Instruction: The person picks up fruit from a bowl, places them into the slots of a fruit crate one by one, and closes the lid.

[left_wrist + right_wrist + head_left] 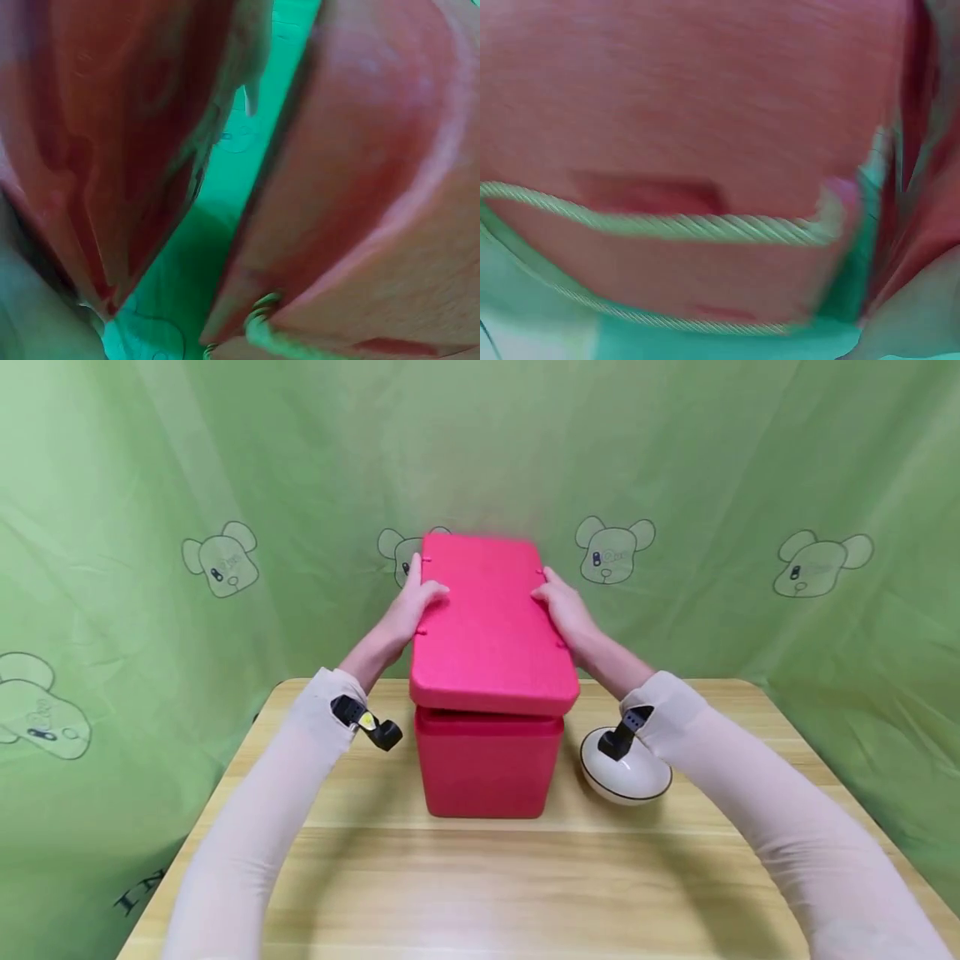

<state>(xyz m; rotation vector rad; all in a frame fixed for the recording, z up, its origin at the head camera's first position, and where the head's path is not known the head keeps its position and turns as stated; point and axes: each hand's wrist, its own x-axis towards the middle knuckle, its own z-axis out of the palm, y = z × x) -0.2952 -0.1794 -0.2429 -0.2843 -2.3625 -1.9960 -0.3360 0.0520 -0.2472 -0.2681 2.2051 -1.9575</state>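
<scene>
A bright pink-red lid (pixel 491 618) is tilted above a red box (pixel 487 768), its near edge close over the box's rim. My left hand (pixel 400 612) grips the lid's left side, the thumb lying on its top. On the opposite side my right hand (pixel 568 610) holds it the same way. In the left wrist view the lid's underside (pixel 150 112) stands apart from the box wall (pixel 375 150), with a gap between them. A pale twisted rope (pixel 705 227) runs along the box's side in the right wrist view. The inside of the box is hidden.
A white bowl (pixel 633 781) with a dark rim stands right of the box, partly under my right forearm. The wooden table (pixel 450 885) reaches back to a green curtain (pixel 487 443) printed with bear faces. Small black cameras sit on both wrists.
</scene>
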